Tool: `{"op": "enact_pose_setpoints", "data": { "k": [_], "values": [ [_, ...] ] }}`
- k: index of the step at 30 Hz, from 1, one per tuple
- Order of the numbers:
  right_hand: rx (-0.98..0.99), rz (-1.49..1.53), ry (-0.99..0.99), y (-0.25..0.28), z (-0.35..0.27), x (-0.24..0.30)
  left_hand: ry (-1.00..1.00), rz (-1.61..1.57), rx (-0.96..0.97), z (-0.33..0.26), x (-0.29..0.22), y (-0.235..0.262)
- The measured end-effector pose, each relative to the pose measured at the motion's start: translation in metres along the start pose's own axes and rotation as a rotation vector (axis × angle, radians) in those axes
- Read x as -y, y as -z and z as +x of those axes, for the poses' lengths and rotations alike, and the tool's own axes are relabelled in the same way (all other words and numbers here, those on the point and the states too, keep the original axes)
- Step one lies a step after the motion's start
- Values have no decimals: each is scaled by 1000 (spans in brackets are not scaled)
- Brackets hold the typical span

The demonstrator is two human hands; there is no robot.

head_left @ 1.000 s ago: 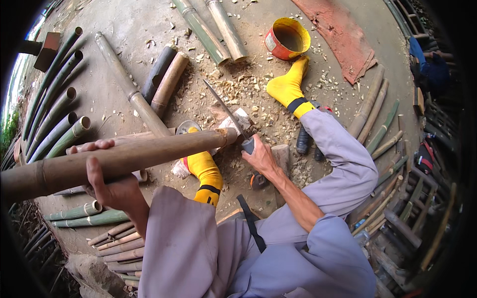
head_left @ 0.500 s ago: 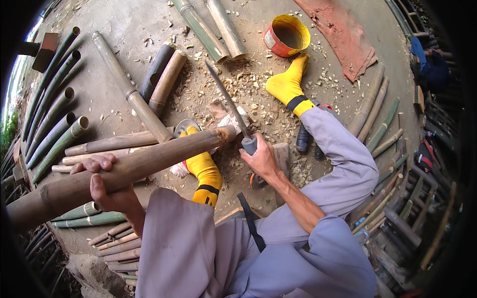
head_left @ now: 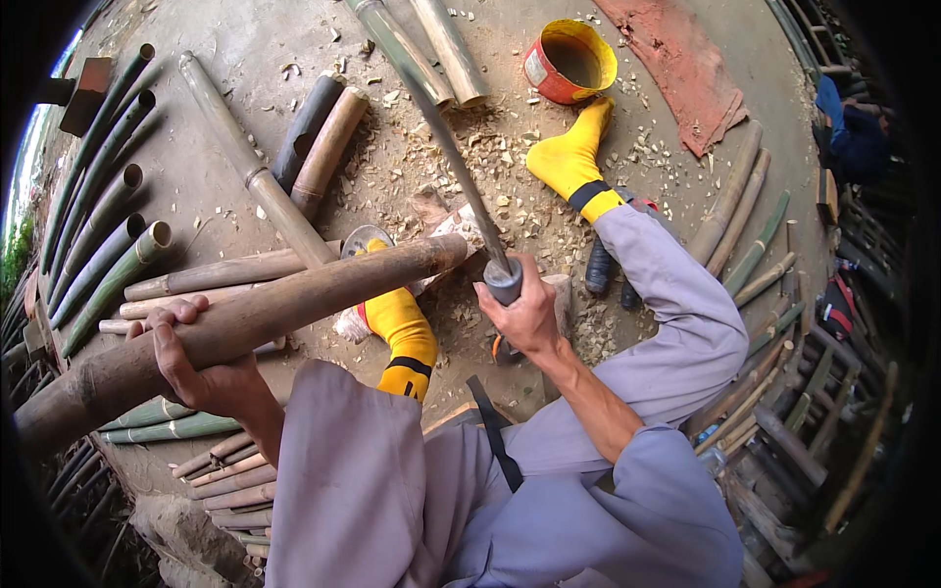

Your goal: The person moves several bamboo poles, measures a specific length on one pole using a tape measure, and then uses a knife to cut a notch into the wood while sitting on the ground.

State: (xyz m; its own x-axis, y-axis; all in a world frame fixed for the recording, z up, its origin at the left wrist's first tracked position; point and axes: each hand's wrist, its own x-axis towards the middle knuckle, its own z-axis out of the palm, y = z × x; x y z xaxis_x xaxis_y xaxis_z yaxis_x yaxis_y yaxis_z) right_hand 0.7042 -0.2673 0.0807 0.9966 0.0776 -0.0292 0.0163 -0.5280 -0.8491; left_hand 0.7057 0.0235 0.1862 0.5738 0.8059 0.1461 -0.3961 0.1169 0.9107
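My left hand [head_left: 211,370] is wrapped round a thick brown bamboo pole [head_left: 323,291], which slants across my left knee from lower left up to the middle. Its far end shows a pale cut patch and rests close to a whitish, wood-like support [head_left: 443,269], partly hidden. In my right hand [head_left: 534,314] is the grey handle of a machete [head_left: 457,157]. The long, slightly curved blade points up and away to the left, passing just right of the pole's end. Whether it touches the pole I cannot tell.
Pale wood chips [head_left: 490,167] litter the ground between my yellow-socked feet. A red and yellow bucket [head_left: 569,64] stands beyond my right foot. Cut bamboo lengths [head_left: 103,260] lie at left, with more poles [head_left: 735,201] at right. A red cloth [head_left: 681,83] lies far right.
The machete's handle has tilted and its blade now reaches farther up and away. The pole has turned or shifted slightly, and its far end shows a paler cut face.
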Motion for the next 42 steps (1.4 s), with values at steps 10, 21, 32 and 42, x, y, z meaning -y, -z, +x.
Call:
{"op": "enact_pose_setpoints", "data": {
  "k": [10, 21, 32, 42],
  "values": [
    [186, -62, -206, -6, -4, -23, 4, -3, 30, -13, -8, -9],
    [197, -148, -222, -14, -14, -51, -46, -32, 120, -13, -5, 1],
    [284, -185, -302, -16, 5, -62, -26, -19, 32, -9, -20, -31],
    [272, -175, -233, -22, -4, -53, -50, -30, 45, -7, -11, -3]
  ]
}}
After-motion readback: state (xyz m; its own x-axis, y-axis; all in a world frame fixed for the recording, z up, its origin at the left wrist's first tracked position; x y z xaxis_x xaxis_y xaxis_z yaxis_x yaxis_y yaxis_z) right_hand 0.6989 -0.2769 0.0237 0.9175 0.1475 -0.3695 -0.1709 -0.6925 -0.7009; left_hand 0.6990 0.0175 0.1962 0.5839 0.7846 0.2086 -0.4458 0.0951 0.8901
